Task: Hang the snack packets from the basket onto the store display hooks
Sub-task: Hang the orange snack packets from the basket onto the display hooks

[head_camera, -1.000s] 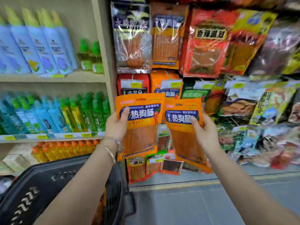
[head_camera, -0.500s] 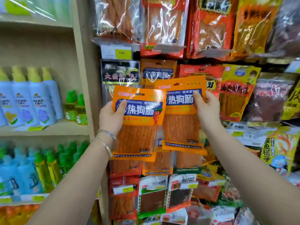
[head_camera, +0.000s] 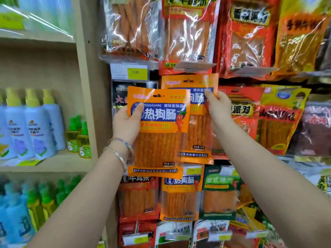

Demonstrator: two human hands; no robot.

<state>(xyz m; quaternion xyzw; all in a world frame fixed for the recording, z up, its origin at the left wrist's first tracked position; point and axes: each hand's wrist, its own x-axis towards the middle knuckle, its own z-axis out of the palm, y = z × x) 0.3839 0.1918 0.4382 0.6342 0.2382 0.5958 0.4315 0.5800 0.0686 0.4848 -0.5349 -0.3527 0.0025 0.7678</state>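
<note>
My left hand (head_camera: 126, 125) grips the left edge of an orange snack packet (head_camera: 159, 140) with a blue label, held upright in front of the display. My right hand (head_camera: 218, 109) grips a second, identical orange packet (head_camera: 197, 136) by its upper right, higher and behind the first, pressed near the hanging row. Its hang hole (head_camera: 187, 81) sits just under a clear price-tag holder (head_camera: 195, 66). The hook itself is hidden. The basket is out of view.
Hanging snack packets fill the display wall (head_camera: 250, 42) above, right and below. A beige shelf upright (head_camera: 87, 77) borders it on the left. Spray bottles (head_camera: 30, 126) and small green-capped bottles (head_camera: 78, 138) stand on the left shelves. A yellow price tag (head_camera: 135, 72) hangs above my left hand.
Both hands lifted the two orange packets higher against the display, the right one moving up toward the hook row. The view tilted up and the basket dropped out of sight.
</note>
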